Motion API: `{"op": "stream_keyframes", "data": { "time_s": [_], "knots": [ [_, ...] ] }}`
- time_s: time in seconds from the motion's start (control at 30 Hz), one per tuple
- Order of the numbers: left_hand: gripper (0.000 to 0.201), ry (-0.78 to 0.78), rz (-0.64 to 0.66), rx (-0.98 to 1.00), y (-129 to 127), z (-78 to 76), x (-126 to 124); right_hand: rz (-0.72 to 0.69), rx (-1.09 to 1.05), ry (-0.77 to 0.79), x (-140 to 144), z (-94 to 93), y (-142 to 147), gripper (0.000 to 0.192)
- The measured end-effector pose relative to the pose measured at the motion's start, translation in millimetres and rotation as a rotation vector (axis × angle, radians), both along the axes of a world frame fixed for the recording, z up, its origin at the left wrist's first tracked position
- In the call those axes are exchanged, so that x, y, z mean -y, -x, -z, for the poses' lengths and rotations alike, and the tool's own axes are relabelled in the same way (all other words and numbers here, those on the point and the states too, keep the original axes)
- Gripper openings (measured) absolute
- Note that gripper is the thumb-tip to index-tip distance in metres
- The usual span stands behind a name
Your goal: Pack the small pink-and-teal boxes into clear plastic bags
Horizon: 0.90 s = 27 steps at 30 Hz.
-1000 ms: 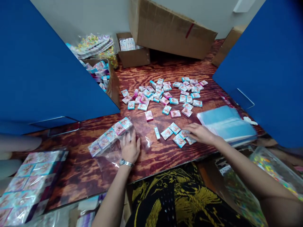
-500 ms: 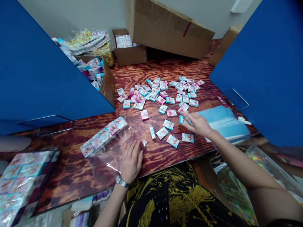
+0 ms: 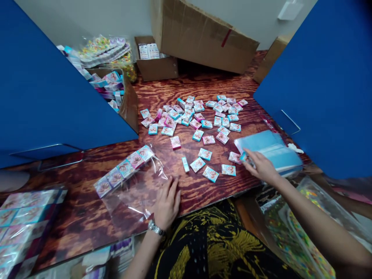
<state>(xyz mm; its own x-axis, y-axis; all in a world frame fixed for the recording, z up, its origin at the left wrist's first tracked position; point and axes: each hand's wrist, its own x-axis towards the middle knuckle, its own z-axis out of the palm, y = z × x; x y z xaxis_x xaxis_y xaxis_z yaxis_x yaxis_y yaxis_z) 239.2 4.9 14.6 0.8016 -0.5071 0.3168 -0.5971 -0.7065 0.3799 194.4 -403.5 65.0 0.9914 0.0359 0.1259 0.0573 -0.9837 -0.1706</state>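
Clear plastic bag point(image 3: 136, 190) lies flat on the wood table point(image 3: 203, 83) at 7 o'clock, one row of small boxes point(image 3: 124, 168) already inside along its far edge, mouth toward the person. Left hand point(image 3: 168, 203) rests palm down on the bag's near right corner, fingers spread flat, gripping nothing, just pinning the film.

Right hand point(image 3: 260, 166) at 4 o'clock, fingers curled round one small teal box point(image 3: 243, 157), pinched at the tips, just at the near edge of the blue sleeve stack point(image 3: 269, 149).

Step, as I read it: filling the bag, one box in hand and more to gather. The box must travel left to the bag mouth; the mouth looks flat, so the left hand would need to lift the top film before anything slides in beside the row.

Loose boxes nearest: four point(image 3: 210, 173) at 5 o'clock between the hands, one standing on edge point(image 3: 185, 164). Main scatter point(image 3: 193, 116) toward 12. These lie in the right hand's path to the bag; a low sweep could knock them.

Around: blue dividers point(image 3: 52, 85) at 9 and 3, big carton point(image 3: 200, 35) at 12, open carton of boxes point(image 3: 112, 91) at 10, packed bags point(image 3: 23, 221) at 8.
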Motion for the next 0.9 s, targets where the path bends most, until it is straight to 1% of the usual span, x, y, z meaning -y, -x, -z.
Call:
{"op": "stream_keyframes", "data": {
  "time_s": [0.03,0.07,0.13,0.2,0.27,0.33,0.4,0.5,0.53,0.6,0.67,0.83,0.9],
  "knots": [
    [0.054,0.0,0.004,0.004,0,1.6,0,0.036,0.029,-0.01,4,2.2,-2,0.053],
    [0.054,-0.002,0.005,0.011,-1,2.7,1,0.039,0.042,-0.015,7,4.6,-5,0.052],
    [0.053,-0.011,0.008,0.026,-1,3.8,2,-0.025,0.001,0.008,6,10.5,-14,0.048],
    [0.053,-0.024,0.009,0.031,0,3.6,3,-0.095,-0.096,0.08,1,17.0,-23,0.042],
    [0.052,-0.036,0.004,0.034,2,3.5,4,-0.126,-0.189,0.155,-4,20.5,-34,0.037],
    [0.051,-0.052,-0.005,0.049,6,4.3,5,-0.134,-0.229,0.169,-8,18.4,-48,0.036],
    [0.05,-0.078,-0.009,0.07,9,5.6,8,-0.16,-0.188,0.103,-13,11.2,-68,0.04],
    [0.048,-0.121,-0.007,0.1,13,7.2,11,-0.27,-0.057,-0.04,-23,-0.1,-107,0.046],
    [0.047,-0.134,-0.006,0.107,14,7.4,12,-0.311,-0.025,-0.065,-27,-2.1,-120,0.046],
    [0.046,-0.156,-0.004,0.121,16,7.4,14,-0.362,0.007,-0.068,-33,-3.3,-145,0.045],
    [0.046,-0.18,0.002,0.141,19,7.5,14,-0.365,0.013,-0.036,-33,-2.1,-168,0.046],
    [0.041,-0.242,0.005,0.192,27,10.3,13,-0.231,0.028,-0.012,-19,0.0,-218,0.049],
    [0.042,-0.26,0.011,0.198,27,11.4,14,-0.224,-0.004,-0.004,-18,2.7,-233,0.049]
  ]
}}
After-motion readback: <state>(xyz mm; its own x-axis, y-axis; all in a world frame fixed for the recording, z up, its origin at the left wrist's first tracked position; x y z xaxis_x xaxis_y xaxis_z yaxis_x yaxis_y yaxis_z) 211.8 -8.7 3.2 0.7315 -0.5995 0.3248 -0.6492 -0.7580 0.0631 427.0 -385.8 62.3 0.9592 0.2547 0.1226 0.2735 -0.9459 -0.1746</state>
